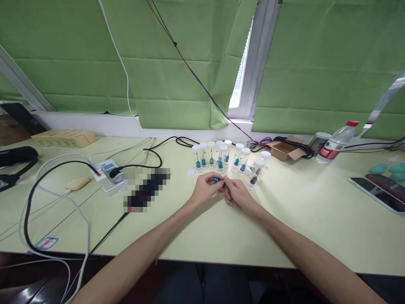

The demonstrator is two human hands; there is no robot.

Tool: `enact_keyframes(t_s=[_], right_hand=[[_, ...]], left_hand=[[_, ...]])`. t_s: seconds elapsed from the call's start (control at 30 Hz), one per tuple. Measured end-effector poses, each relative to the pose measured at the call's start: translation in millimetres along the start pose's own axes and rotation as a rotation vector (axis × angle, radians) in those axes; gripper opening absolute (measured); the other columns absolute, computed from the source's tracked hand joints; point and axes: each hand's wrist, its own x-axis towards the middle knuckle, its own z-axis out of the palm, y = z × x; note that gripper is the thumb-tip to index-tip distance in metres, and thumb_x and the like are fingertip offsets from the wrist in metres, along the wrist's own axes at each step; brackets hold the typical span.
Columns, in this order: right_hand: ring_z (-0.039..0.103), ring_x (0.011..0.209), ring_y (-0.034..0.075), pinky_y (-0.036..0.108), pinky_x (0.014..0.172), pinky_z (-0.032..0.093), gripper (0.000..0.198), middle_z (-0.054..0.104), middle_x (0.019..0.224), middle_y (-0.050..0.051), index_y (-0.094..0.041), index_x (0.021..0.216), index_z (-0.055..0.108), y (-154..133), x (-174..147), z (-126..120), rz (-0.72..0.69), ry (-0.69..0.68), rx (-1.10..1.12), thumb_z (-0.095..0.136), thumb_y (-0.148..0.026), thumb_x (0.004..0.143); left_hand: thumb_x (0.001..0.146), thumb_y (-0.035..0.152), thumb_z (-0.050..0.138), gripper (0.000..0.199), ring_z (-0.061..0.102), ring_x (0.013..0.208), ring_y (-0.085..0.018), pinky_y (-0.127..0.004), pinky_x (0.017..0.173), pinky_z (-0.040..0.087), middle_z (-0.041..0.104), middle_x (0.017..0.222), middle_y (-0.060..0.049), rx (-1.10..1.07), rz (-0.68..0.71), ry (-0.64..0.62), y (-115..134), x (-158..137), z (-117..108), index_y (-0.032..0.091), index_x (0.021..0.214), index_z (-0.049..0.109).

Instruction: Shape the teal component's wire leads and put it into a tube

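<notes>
Both hands meet over the table in front of a group of small clear tubes with white caps (211,153). Most tubes hold a small blue piece with a thin stem; one piece is green. In my left hand (206,185) a small blue piece with a dark thin part (216,179) is pinched between the fingers. My right hand (236,190) is closed at its other end, fingertips pressed together near the thin part. A tube with a dark piece inside (254,179) stands just right of my right hand. A loose white cap (190,172) lies left of the tubes.
An open cardboard box (285,150) and a water bottle with a red cap (338,142) stand at the back right. Phones (376,194) lie at the right. A power strip (109,175) and looping cables (28,211) spread over the left side.
</notes>
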Motion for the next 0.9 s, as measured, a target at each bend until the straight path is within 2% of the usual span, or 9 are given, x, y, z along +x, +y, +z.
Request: enact_keyframes(t_s=[0.9], right_hand=[[0.043,0.033,0.011,0.023,0.037,0.036,0.062,0.044,0.038,-0.003,-0.018,0.056,0.055,-2.2,-1.0,0.1,-0.021,-0.009,-0.004,0.037,-0.067,0.09]], left_hand=[[0.075,0.027,0.069,0.014,0.061,0.059,-0.013,-0.025,0.059,0.049,0.066,0.067,-0.002,0.0,0.014,-0.006,1.7,-0.8,-0.1,0.015,0.083,0.069]])
